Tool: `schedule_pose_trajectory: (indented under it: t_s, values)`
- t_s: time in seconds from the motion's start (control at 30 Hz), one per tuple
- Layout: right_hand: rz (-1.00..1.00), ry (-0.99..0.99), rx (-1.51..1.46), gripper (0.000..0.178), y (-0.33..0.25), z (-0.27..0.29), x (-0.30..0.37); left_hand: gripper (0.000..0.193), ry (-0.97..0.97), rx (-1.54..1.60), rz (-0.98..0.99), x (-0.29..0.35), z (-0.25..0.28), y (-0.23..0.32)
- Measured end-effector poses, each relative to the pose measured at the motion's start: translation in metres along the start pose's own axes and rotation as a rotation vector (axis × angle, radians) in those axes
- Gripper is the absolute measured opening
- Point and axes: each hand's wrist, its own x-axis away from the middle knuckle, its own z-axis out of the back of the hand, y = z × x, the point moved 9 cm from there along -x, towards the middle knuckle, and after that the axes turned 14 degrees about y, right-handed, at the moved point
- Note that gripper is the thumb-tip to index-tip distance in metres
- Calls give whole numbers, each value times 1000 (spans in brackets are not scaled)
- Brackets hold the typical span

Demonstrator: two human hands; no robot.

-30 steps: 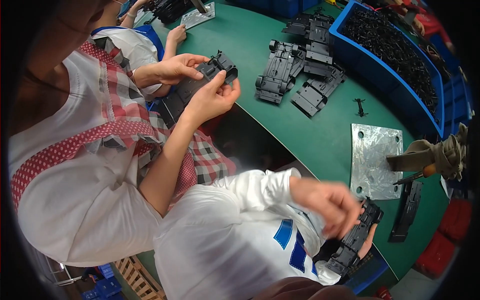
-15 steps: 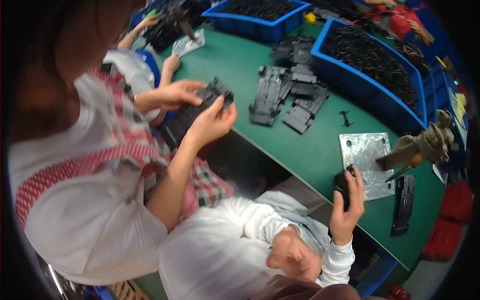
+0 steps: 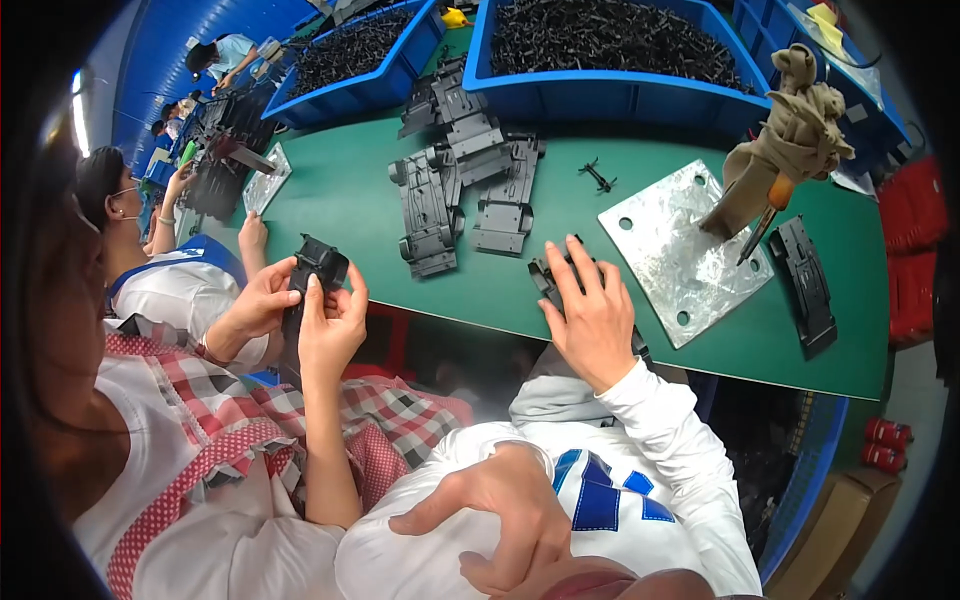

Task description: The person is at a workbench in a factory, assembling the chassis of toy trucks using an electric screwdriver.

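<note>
My right hand (image 3: pixel 592 318) lies over a black plastic chassis part (image 3: pixel 545 283) at the table's near edge, thumb on one side and fingers across it. Much of that part is hidden under my palm. In front of my chest hovers my left hand (image 3: pixel 505 505), holding nothing, its fingers apart. Just right of my right hand is a shiny metal plate (image 3: pixel 640 225) with corner holes. Over it stands a cloth-wrapped lever (image 3: pixel 750 175), and a tool with an orange handle (image 3: pixel 780 193) leans beside it. Another black chassis part (image 3: pixel 803 285) lies right of the plate.
Several black chassis parts (image 3: pixel 428 215) are heaped on the green table (image 3: pixel 350 185). A small black axle-like piece (image 3: pixel 598 176) lies near the plate. Blue bins (image 3: pixel 620 92) of small black parts line the back. At my left a co-worker holds a black part (image 3: pixel 320 262).
The view has swung so the table sits more squarely ahead. My right hand has come down from the plate's edge to the table edge with the chassis part. My left hand stays empty.
</note>
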Motion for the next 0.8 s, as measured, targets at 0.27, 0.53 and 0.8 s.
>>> schedule_pose_trajectory:
  t_s: [0.27, 0.53, 0.8]
  values:
    - [-68, -13, 52, 82, 7, 8, -4, 60, -15, 24, -42, 19, -26, 74]
    - [-215, 218, -161, 62, 43, 77, 3, 61, -51, -4, -24, 34, -61, 153]
    - [-302, 283, -165, 38, 65, 126, 47, 55, 101, -32, -109, -1, 19, 52]
